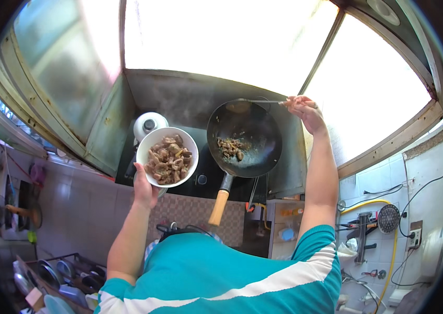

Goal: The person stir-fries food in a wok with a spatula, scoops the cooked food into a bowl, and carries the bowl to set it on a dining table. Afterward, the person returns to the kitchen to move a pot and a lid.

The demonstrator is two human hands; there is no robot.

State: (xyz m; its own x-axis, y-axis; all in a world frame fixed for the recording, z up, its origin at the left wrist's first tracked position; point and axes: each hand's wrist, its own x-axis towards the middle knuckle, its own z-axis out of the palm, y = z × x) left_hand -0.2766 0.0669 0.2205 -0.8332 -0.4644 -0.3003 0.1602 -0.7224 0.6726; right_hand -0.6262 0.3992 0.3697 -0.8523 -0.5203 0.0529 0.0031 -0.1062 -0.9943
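My left hand (145,187) grips the lower left rim of a white bowl (194,146) of cooked meat pieces (168,159). The bowl is held left of a dark wok (262,133), tilted a little. Some meat (230,148) lies in the wok with a little bubbling liquid, and steam rises above the stove. My right hand (303,108) is shut on the handle of a metal utensil (264,101), whose head reaches to the wok's far edge. The wok's wooden handle (218,208) points towards me, held by neither hand.
Behind the bowl stands a white lidded pot (149,123) on the black glass cooktop (190,188). Metal side panels and frosted windows enclose the stove. At lower left is a rack of dishes (64,271). A yellow hose (392,259) and a showerhead-like disc (388,218) hang at right.
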